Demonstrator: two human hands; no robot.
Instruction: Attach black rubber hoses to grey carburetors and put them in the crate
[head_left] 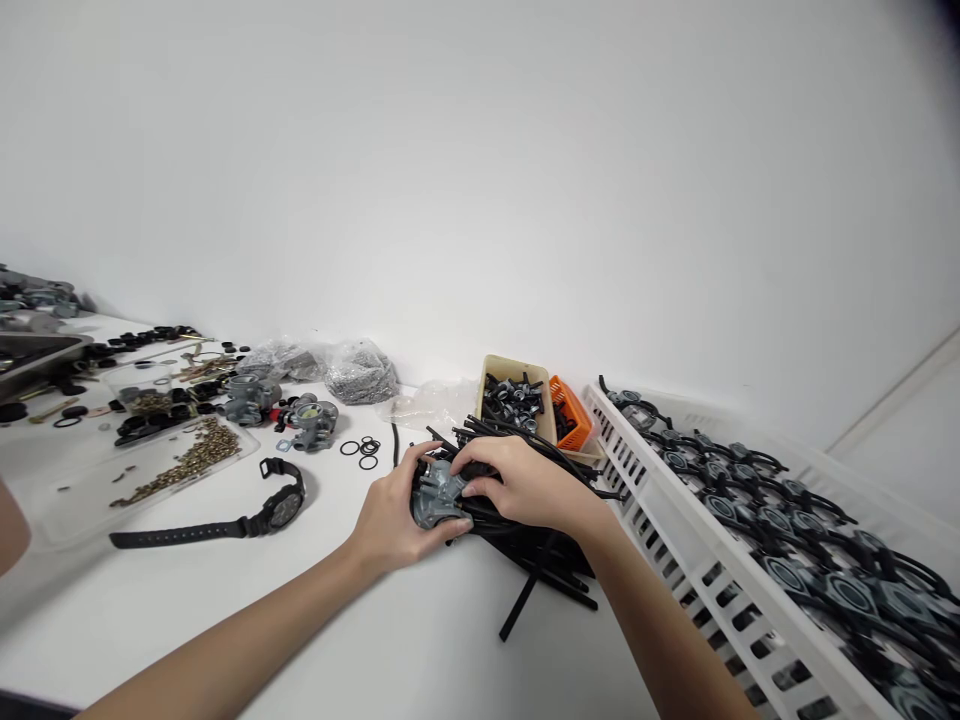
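Note:
My left hand (394,515) wraps round a grey metal carburetor (437,492), thumb along its lower edge and fingers behind it. On the carburetor's upper right side my right hand (510,480) is closed, with thumb and curled fingers pressed against it. Whether a small part sits between those fingertips is hidden. Behind and beneath the right hand lies a pile of black rubber hoses (555,560). Left of my hands are several black O-rings (367,448) and two more carburetors (311,422), (251,398).
A white crate (675,530) with rows of hose-fitted carburetors fills the right. Behind the hoses stand a cream bin (550,405) of small parts and an orange basket (574,415). To the left are a black watch (281,508), a tray of brass fittings (247,440) and bagged parts (360,372).

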